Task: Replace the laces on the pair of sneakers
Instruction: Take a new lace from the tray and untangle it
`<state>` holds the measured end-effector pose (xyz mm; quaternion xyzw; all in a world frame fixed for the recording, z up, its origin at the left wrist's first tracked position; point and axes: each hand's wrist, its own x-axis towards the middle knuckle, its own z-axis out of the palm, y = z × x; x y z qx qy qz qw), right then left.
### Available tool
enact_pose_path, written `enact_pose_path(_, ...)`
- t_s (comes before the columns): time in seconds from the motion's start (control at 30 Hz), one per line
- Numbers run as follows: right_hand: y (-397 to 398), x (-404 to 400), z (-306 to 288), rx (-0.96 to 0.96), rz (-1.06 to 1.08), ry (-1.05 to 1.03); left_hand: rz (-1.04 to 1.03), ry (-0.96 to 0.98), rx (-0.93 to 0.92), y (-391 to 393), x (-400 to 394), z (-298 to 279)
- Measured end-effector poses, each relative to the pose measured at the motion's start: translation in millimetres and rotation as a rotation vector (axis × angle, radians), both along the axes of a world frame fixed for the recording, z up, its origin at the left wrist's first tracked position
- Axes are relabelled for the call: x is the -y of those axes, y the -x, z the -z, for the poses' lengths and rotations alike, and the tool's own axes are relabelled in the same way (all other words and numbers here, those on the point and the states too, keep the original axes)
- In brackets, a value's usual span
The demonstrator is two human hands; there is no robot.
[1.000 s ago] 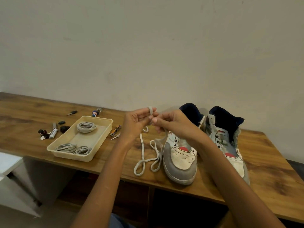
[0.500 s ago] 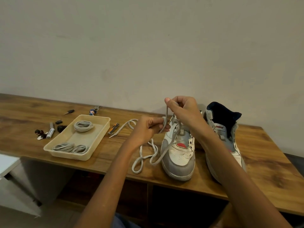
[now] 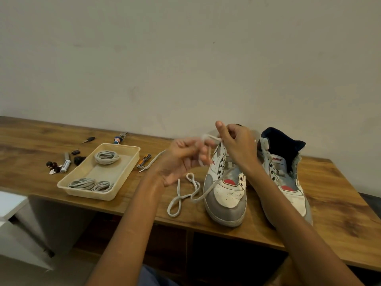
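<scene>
Two hands at frame centre: my right hand [image 3: 237, 145] pinches the white lace [image 3: 183, 198] above the left sneaker [image 3: 226, 195]; my left hand [image 3: 181, 157], blurred, curls round the same lace. Slack loops on table [image 3: 340, 195]; second sneaker [image 3: 286, 176] right; tray [image 3: 86, 191] left.

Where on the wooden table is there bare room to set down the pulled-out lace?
Bare wood lies right of the right sneaker, out to the table end, and at the far-left corner behind the marker. It is crowded between the tray and the left sneaker, where the lace loops beneath both hands.
</scene>
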<state>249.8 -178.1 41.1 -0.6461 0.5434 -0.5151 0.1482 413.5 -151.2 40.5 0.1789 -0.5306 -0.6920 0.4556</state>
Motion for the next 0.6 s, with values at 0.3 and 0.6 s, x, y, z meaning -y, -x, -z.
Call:
enact_pose_path(0.3,-23,-7,25,-0.624,-0.132,-0.388,-0.112,-0.307,-0.967,-46,21,-4)
enact_pose_path(0.6,-46,-10,10,-0.154,-0.398,-0.146,-0.273,-0.232,-0.211,-10,10,-2)
